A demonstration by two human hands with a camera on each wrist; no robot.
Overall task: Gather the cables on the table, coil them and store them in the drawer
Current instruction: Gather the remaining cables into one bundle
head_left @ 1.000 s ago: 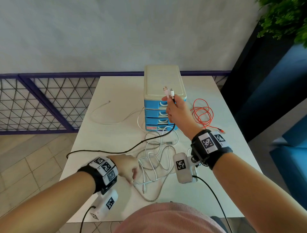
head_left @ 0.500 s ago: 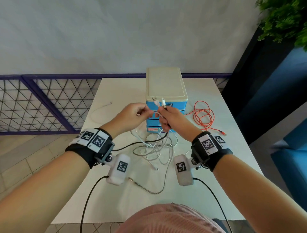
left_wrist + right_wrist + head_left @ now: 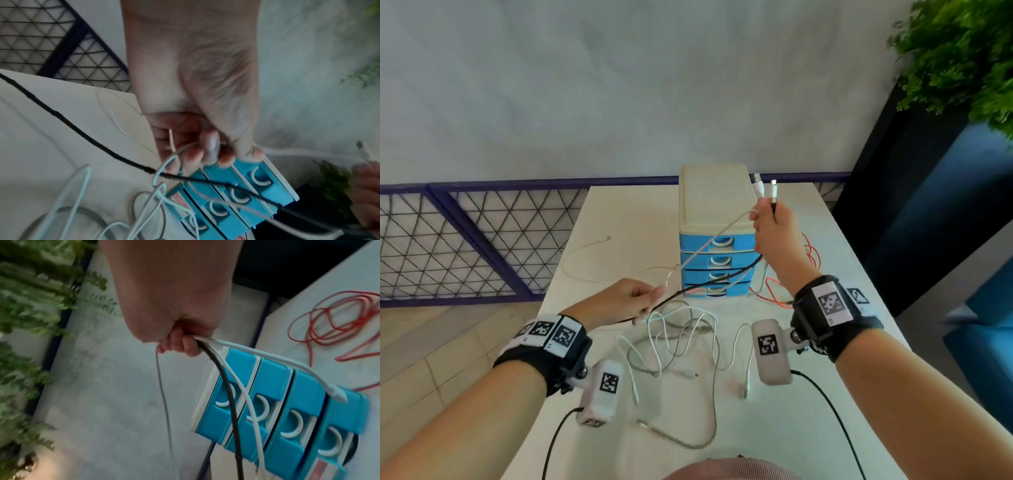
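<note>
My right hand (image 3: 763, 214) is raised beside the top right corner of the blue drawer unit (image 3: 714, 245) and grips the plug ends of a black cable (image 3: 722, 279) and white cables (image 3: 709, 241). These cables run down and left in front of the shut drawers to my left hand (image 3: 654, 298), which pinches them above the table. The right wrist view shows my right hand (image 3: 180, 344) closed round the black cable (image 3: 228, 386) and two white cables (image 3: 248, 399). In the left wrist view, my left hand's fingers (image 3: 207, 154) curl round the black cable (image 3: 102, 146).
A tangle of white and braided grey cables (image 3: 678, 337) lies on the white table (image 3: 619, 212) between my wrists. A thin white cable (image 3: 582, 255) lies at the left, a red cable (image 3: 810, 262) right of the drawer unit. Railing at left, plant at right.
My hands have parted. The right hand rose up and right with the plug ends; the left hand slid down and left along the cables, which are now stretched between them.
</note>
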